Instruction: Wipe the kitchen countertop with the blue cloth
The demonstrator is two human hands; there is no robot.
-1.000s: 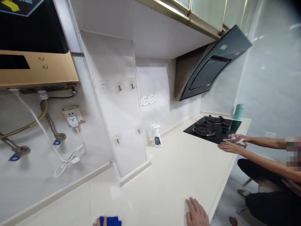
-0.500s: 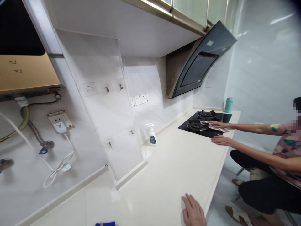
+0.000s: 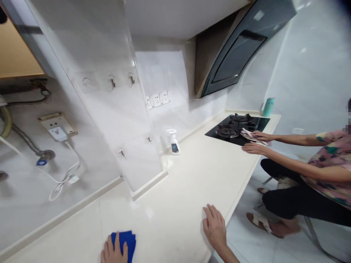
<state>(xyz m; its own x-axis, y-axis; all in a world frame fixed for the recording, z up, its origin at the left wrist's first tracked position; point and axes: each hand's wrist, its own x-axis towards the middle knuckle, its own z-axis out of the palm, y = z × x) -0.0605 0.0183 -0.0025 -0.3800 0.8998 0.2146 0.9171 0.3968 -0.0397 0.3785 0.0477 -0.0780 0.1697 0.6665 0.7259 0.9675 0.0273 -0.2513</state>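
Note:
My left hand (image 3: 113,250) lies flat on a folded blue cloth (image 3: 126,241) at the near edge of the cream countertop (image 3: 192,182), fingers pressed on top of it. My right hand (image 3: 215,227) rests open and flat on the countertop near its front edge, fingers spread, holding nothing. The cloth's near part is hidden under my left hand.
A white spray bottle (image 3: 173,143) stands by the back wall. Farther along is a black gas hob (image 3: 236,128) under a range hood (image 3: 241,47), with a teal cup (image 3: 268,107) behind. Another person's hands (image 3: 256,142) hold a cloth at the hob. Sockets (image 3: 157,99) and hoses are on the wall.
The view has tilted down, so both my hands and the blue cloth show more fully. The other person's hands have shifted on the hob.

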